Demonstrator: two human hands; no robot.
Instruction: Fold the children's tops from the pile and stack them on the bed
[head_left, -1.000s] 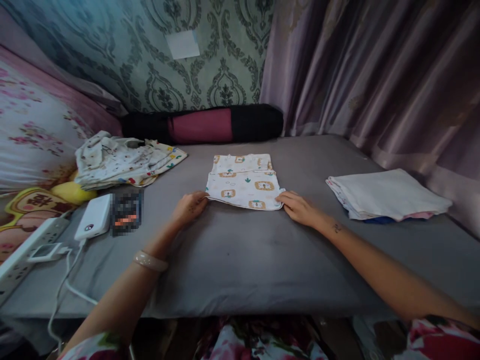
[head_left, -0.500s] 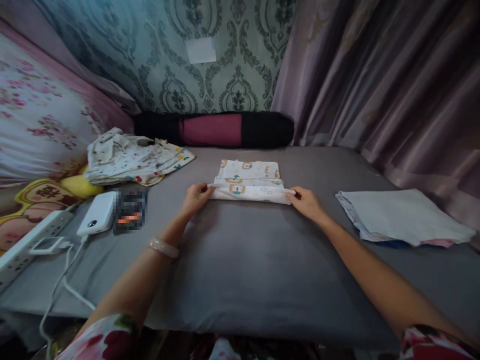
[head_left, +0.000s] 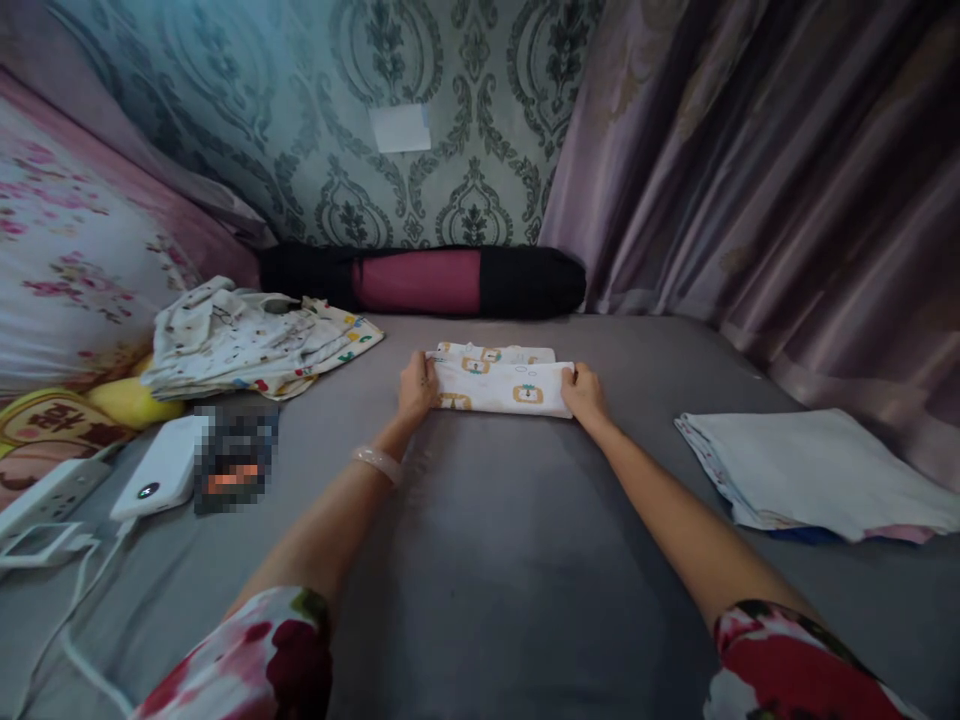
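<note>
A white cloth garment [head_left: 499, 390] printed with tan lion-like figures lies folded into a narrow band on the grey sheet [head_left: 517, 560]. Its exact kind cannot be made out. My left hand [head_left: 417, 388] pinches the band's left end, thumb on the near side. At the right end, my right hand [head_left: 585, 392] grips the cloth between thumb and fingers. The front flap is held up a little, and a strip of the same cloth shows behind it.
To the right lies a stack of folded cloths [head_left: 817, 470]. Crumpled white printed clothes [head_left: 225, 340] sit at the left, near a white power bank [head_left: 161, 465], cables and a power strip [head_left: 56, 495]. A black and maroon roll [head_left: 420, 280] lies along the wall.
Both hands have lifted the near edge and turned it away from me over the rest of the cloth. The garment now forms a shorter band. The view has tilted slightly upward.
</note>
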